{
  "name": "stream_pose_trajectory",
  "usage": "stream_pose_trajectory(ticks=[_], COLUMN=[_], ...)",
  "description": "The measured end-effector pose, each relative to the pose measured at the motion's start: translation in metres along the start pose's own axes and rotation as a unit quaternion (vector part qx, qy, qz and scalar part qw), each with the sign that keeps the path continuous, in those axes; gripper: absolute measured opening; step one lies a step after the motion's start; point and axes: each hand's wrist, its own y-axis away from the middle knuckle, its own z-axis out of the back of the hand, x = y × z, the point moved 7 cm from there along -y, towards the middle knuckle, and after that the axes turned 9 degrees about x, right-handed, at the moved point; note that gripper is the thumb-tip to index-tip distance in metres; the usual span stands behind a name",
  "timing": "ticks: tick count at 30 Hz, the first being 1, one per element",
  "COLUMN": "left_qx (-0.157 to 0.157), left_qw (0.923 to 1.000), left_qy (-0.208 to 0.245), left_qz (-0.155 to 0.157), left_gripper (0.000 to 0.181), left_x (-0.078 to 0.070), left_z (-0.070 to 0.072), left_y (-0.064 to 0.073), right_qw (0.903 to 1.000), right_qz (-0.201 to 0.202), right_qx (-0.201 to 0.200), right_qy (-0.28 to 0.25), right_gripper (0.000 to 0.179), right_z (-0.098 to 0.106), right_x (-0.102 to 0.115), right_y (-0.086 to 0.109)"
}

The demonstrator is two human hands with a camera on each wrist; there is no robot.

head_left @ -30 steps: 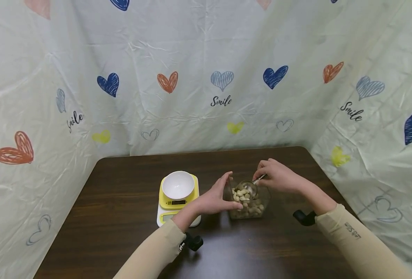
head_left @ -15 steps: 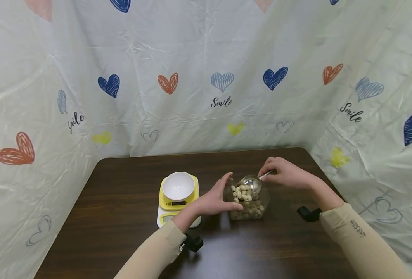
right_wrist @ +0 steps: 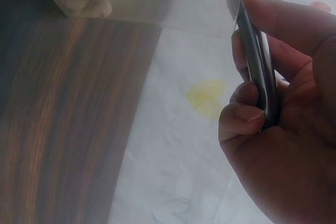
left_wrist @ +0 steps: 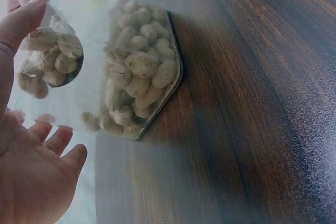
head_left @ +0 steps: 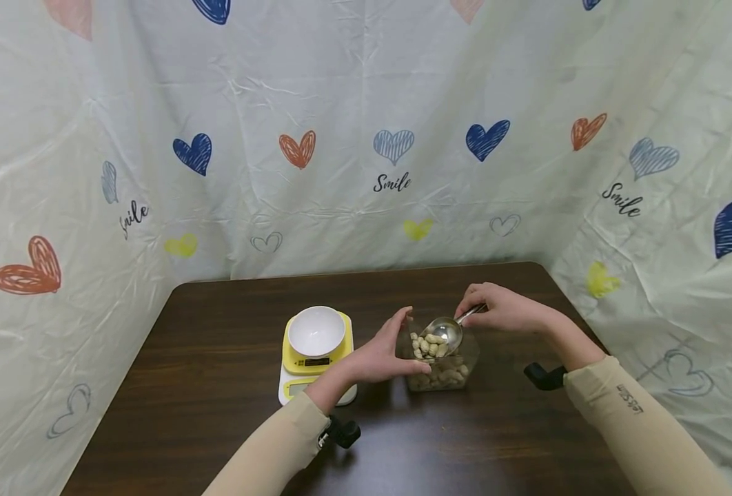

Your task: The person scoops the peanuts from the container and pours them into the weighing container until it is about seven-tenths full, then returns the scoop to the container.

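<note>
In the head view a clear plastic container [head_left: 473, 355] of unshelled peanuts [head_left: 449, 377] stands right of the table's middle. My left hand [head_left: 378, 355] holds its left side, thumb along the near wall and fingers at the far left. The left wrist view shows that hand [left_wrist: 37, 169] against the see-through wall. Between thumb and curled fingers, my right hand [head_left: 505, 308] grips the handle of a metal scoop [head_left: 451, 331]. The scoop's bowl sits in the container's opening, loaded with peanuts. In the right wrist view, fingers wrap round the dark-looking handle [right_wrist: 261, 77].
Left of the container, a yellow and white kitchen scale [head_left: 288, 365] bears a white bowl [head_left: 317, 331]. Both rest on a dark wooden table [head_left: 217, 386]. White sheeting [head_left: 341, 89] printed with hearts hangs behind and at both sides.
The scoop came up and to the right with peanuts in it, then dipped slightly back left. My right hand moved with it. My left hand and the container stayed put.
</note>
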Motion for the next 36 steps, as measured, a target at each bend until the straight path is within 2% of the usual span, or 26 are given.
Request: stream_pose_trajectory(ticks=[10,17,25,36], left_qx=[0.004,0.003,0.006,0.004], left_qw=[1.0,1.0,1.0,1.0], left_qy=[0.0,-0.002,-0.005,0.001], left_qz=[0.007,0.005,0.002,-0.002], left_gripper=[0.111,0.112,0.111,0.111], left_x=[0.005,0.005,0.003,0.002], left_z=[-0.002,-0.002,-0.003,-0.001], left_y=[0.0,-0.001,-0.002,-0.001], right_qw=[0.9998,0.9999,0.9986,0.9991], right_qz=[-0.003,-0.001,0.002,-0.014], right_qx=[-0.02,-0.004,0.025,0.013], right_qy=[-0.006,-0.013,-0.047,-0.039], right_gripper=[0.011,0.009,0.01,0.01], right_z=[0.005,0.01,0.004,0.009], right_x=[-0.005,-0.006,-0.008,-0.013], right_y=[0.003,0.003,-0.004,-0.008])
